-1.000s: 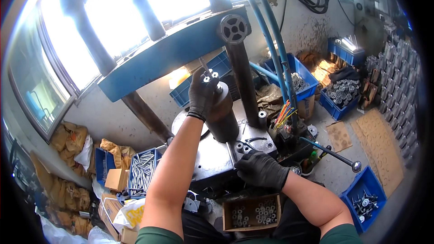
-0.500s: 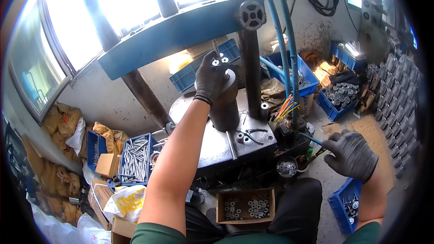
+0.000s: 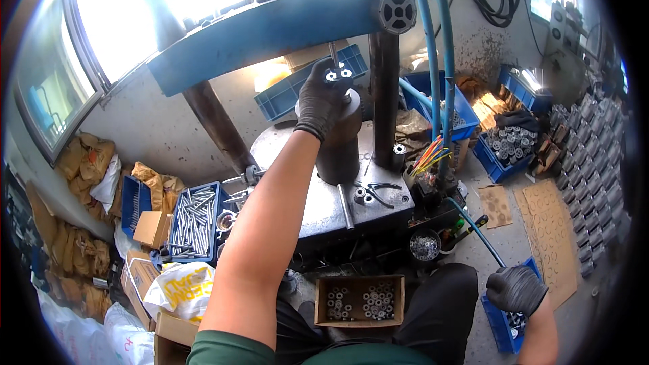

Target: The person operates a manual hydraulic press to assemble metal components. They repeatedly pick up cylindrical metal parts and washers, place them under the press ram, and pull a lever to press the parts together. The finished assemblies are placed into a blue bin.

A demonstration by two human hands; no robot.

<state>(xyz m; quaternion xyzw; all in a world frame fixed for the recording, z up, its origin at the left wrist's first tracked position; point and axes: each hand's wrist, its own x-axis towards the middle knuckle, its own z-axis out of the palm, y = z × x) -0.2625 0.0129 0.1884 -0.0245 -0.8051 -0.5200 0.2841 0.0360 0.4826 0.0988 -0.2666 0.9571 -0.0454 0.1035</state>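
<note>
My left hand (image 3: 320,103), in a dark glove, is raised under the blue press beam (image 3: 270,35). Its fingers close round a small metal part (image 3: 339,74) with bright round ends, partly hidden by the glove. A thin rod (image 3: 333,53) rises behind that part. Just below stands a thick dark cylinder (image 3: 338,157) with a pale disc on top, on the metal press table (image 3: 311,209). Low on the right, my gloved right hand (image 3: 517,289) is closed on the end of a long blue lever (image 3: 476,231), above a blue bin (image 3: 497,318) of metal parts.
Pliers (image 3: 378,192) and a loose rod (image 3: 345,206) lie on the press table. A cardboard box (image 3: 359,280) of small rings sits between my knees. At left is a blue crate (image 3: 196,223) of metal pins. Stacked cylinders (image 3: 588,162) line the right side.
My right hand has moved down and toward me, and the blue lever has swung down with it. My left hand keeps its place at the part under the beam. The view has shifted slightly.
</note>
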